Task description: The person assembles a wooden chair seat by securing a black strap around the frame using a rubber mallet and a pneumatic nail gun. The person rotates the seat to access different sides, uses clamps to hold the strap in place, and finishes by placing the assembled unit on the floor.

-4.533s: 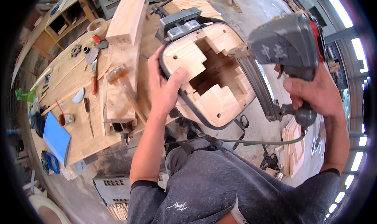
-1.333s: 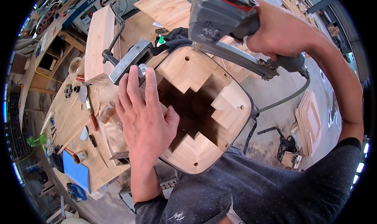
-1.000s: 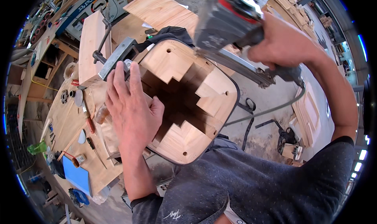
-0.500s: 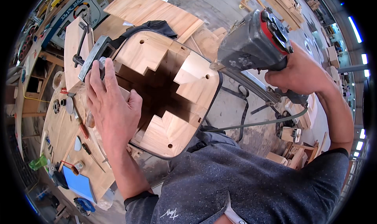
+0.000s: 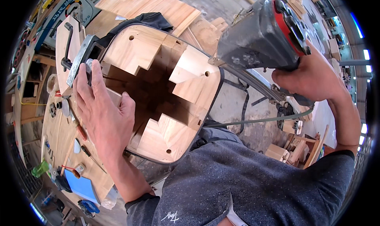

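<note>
My right hand [image 5: 310,77] is closed round the handle of a grey and black air nailer [image 5: 249,38] with a red band. Its nose meets or hangs just over the rim of a hollow wooden box frame [image 5: 194,73]; I cannot tell whether they touch. This frame has rounded corners, a dark outer edge and notched corner blocks with drilled holes. My left hand [image 5: 105,113] rests along its left side, fingers stretched out and thumb apart. Those fingertips reach a metal clamp [image 5: 81,59] at the upper left. A hose [image 5: 273,119] runs from the nailer's handle.
On the left, a workbench [image 5: 59,133] carries a screwdriver [image 5: 85,150], a blue sheet [image 5: 82,186] and small tools. Wide wooden boards [image 5: 150,4] lie beyond the frame. Wood offcuts [image 5: 295,149] are piled at the right, and a dark strap [image 5: 245,107] trails on the floor.
The nailer and my right hand appear slightly farther right and larger in view. The frame, clamp and my left hand appear shifted slightly left, as does the background. My grip on the nailer is unchanged.
</note>
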Motion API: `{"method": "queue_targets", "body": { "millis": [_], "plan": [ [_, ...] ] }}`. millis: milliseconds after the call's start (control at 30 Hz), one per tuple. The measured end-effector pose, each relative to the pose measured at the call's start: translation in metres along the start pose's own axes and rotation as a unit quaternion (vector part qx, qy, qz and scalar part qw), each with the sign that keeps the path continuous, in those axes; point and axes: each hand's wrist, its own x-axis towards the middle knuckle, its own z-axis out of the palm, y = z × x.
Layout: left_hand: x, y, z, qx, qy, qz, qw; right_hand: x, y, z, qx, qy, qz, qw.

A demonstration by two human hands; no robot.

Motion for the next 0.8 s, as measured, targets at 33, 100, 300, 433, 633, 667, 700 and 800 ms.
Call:
{"method": "queue_targets", "body": {
  "millis": [33, 100, 300, 433, 633, 667, 700, 800],
  "plan": [
    [0.000, 0.000, 0.000, 0.007, -0.001, 0.002, 1.000, 0.001, 0.001, 0.000, -0.001, -0.004, 0.000, 1.000],
    [0.002, 0.002, -0.001, 0.018, -0.003, 0.007, 1.000, 0.001, 0.008, 0.002, 0.010, 0.005, -0.050, 0.999],
    [0.001, 0.000, -0.001, 0.021, -0.005, 0.008, 1.000, -0.002, 0.021, 0.011, -0.011, 0.051, -0.172, 0.984],
    [0.001, -0.001, -0.001, 0.016, -0.002, 0.015, 1.000, -0.007, 0.025, 0.019, -0.013, 0.096, -0.174, 0.980],
    [0.001, -0.001, -0.002, 0.020, 0.005, 0.022, 1.000, -0.007, 0.018, 0.012, -0.020, 0.054, -0.114, 0.992],
    [0.001, 0.000, -0.002, 0.020, 0.004, 0.019, 1.000, -0.006, 0.018, 0.011, -0.024, 0.044, -0.116, 0.992],
    [0.001, 0.000, -0.001, 0.022, 0.005, 0.017, 1.000, -0.006, 0.019, 0.010, -0.027, 0.035, -0.116, 0.992],
    [0.000, 0.001, -0.002, 0.012, 0.006, 0.014, 1.000, -0.009, 0.017, 0.008, 0.003, -0.008, -0.077, 0.997]
  ]
}}
